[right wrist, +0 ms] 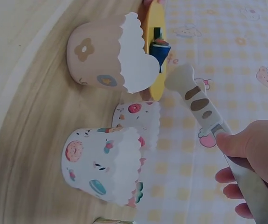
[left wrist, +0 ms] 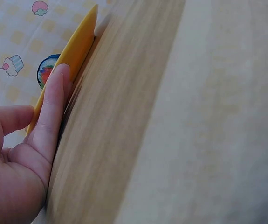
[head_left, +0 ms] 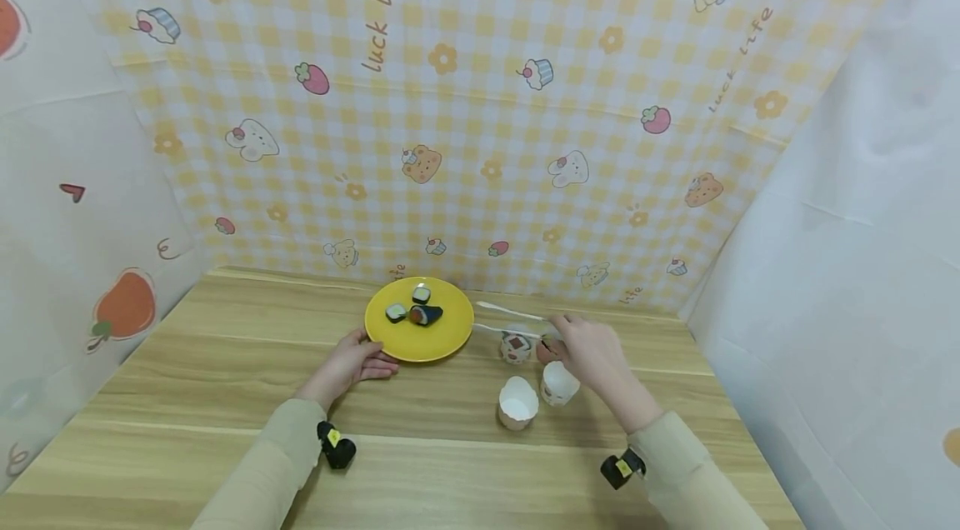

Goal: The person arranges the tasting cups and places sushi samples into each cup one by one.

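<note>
On the head view I have the left hand (head_left: 351, 365) pinching the near left rim of the yellow plate (head_left: 423, 348), thumb over the edge and fingers along the underside. The plate sits toward the back of the worktop (head_left: 450, 480), bearing a dark cone-shaped sushi roll (head_left: 429, 314) and two small sushi pieces with pale tops, one behind it (head_left: 422, 294) and one to its left (head_left: 395, 312). My right hand (head_left: 594, 348) is clamped round the white tongs (right wrist: 199, 103), whose paw-shaped tip carries brown marks. The tongs' arms stand apart and reach toward the plate's right side; I can't tell whether they touch it. Near that hand stand a beige paper cup (right wrist: 94, 53), a donut-print paper cup (right wrist: 96, 163) and, behind, a white printed paper cup (right wrist: 134, 119).
</note>
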`<action>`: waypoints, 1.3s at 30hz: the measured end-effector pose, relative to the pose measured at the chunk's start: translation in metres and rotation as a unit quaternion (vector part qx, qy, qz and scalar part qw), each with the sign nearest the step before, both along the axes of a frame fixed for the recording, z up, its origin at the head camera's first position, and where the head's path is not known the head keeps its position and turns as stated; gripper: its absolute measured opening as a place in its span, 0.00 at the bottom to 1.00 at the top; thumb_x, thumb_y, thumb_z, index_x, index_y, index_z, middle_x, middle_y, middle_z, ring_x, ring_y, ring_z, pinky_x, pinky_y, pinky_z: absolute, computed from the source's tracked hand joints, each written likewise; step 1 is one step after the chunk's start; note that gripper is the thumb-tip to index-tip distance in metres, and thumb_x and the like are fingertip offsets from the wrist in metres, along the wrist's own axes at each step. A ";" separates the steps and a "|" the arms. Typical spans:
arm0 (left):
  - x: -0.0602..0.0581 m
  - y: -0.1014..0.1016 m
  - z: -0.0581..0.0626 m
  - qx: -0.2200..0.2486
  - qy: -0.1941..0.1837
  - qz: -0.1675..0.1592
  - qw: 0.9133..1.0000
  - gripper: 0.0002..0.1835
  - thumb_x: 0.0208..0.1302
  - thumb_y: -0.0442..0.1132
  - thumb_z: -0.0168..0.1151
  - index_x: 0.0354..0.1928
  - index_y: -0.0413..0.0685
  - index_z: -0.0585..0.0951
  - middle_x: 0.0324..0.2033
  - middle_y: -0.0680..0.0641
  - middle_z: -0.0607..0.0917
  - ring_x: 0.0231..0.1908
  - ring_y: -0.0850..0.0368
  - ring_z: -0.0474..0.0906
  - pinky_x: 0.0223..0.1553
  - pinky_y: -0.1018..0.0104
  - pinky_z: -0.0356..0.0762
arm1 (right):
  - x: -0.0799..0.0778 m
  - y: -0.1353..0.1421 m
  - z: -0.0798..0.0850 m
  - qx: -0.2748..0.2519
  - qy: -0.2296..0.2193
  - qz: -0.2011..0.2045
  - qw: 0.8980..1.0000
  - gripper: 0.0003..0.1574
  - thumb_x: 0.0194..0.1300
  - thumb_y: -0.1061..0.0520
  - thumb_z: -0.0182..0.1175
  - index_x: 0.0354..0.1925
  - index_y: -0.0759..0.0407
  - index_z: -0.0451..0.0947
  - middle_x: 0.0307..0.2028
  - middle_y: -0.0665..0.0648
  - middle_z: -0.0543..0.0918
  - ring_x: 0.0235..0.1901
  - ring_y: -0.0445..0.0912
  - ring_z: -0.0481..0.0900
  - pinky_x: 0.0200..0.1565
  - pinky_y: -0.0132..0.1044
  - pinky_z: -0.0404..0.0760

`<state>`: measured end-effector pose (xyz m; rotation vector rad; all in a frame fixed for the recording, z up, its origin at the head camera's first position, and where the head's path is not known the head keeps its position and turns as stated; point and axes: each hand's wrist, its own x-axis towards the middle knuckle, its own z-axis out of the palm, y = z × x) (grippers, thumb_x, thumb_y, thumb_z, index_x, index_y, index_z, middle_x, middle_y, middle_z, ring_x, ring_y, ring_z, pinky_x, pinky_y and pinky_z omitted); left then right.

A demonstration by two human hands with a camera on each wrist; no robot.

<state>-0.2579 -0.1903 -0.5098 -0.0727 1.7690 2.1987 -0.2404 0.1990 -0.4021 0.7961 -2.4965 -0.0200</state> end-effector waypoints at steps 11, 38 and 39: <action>0.001 0.001 0.002 -0.006 -0.002 0.004 1.000 0.31 0.75 0.31 0.39 0.72 0.32 0.41 0.35 0.34 0.83 0.34 0.46 0.84 0.39 0.57 0.84 | -0.015 -0.018 0.006 0.038 0.020 0.024 0.999 0.22 0.49 0.56 0.75 0.44 0.57 0.82 0.33 0.55 0.83 0.27 0.48 0.80 0.16 0.34 0.75; 0.000 -0.001 0.001 0.003 0.001 -0.002 1.000 0.31 0.75 0.30 0.39 0.72 0.31 0.40 0.34 0.35 0.83 0.33 0.46 0.84 0.38 0.56 0.84 | -0.035 -0.053 0.006 0.147 0.022 -0.004 0.989 0.17 0.55 0.48 0.71 0.42 0.52 0.82 0.33 0.52 0.84 0.31 0.46 0.81 0.27 0.35 0.81; 0.000 -0.001 0.001 0.003 0.001 -0.002 1.000 0.31 0.75 0.30 0.39 0.72 0.31 0.40 0.34 0.35 0.83 0.33 0.46 0.84 0.38 0.57 0.84 | -0.036 -0.054 0.005 0.152 0.023 -0.005 0.988 0.17 0.55 0.48 0.71 0.42 0.52 0.82 0.33 0.51 0.83 0.30 0.45 0.81 0.26 0.35 0.80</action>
